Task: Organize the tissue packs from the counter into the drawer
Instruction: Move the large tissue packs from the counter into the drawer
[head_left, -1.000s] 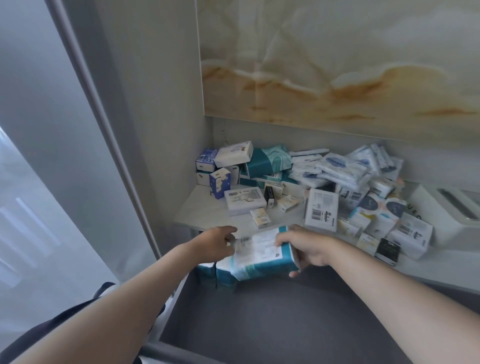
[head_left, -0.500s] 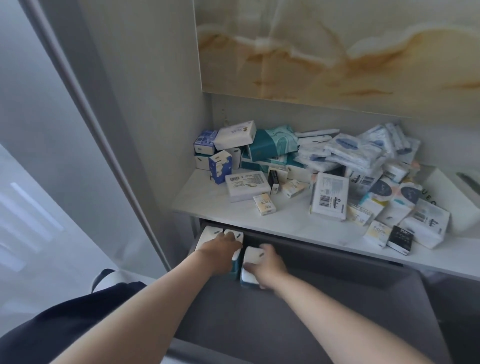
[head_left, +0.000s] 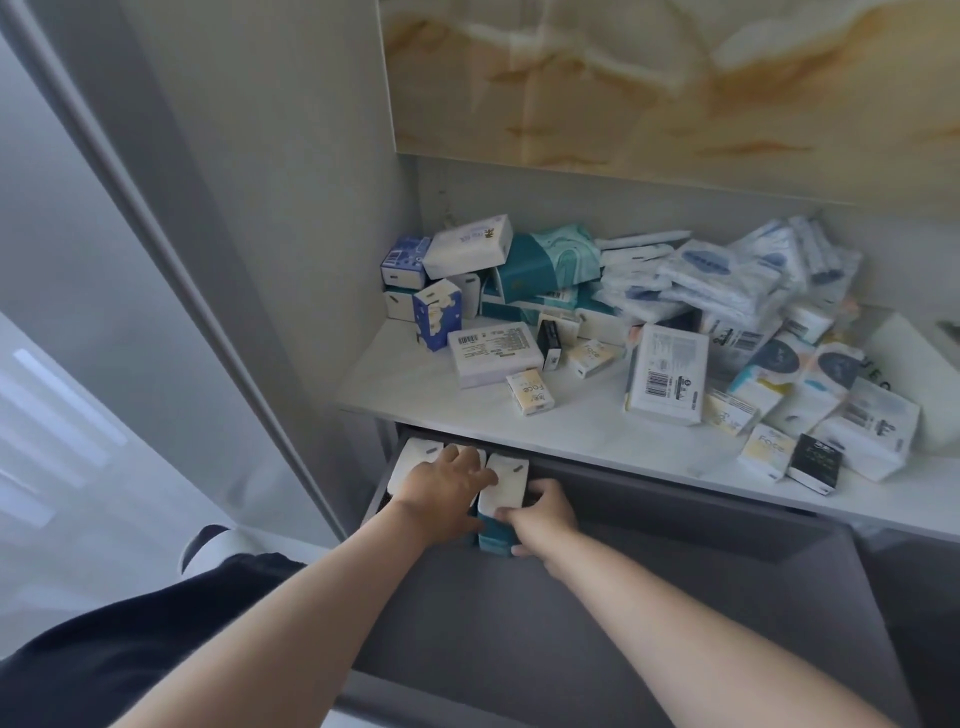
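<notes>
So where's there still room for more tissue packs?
Most of the drawer floor is bare, right of the standing packs in its back left corner. The counter has a bare patch at its front left. Its back and right are crowded with a heap.

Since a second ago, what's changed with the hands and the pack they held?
Both hands lowered the teal pack from the counter edge into the drawer, back left corner, upright beside other packs. The left hand let go and now rests across the tops; the right hand still grips it. The pile stayed put.
</notes>
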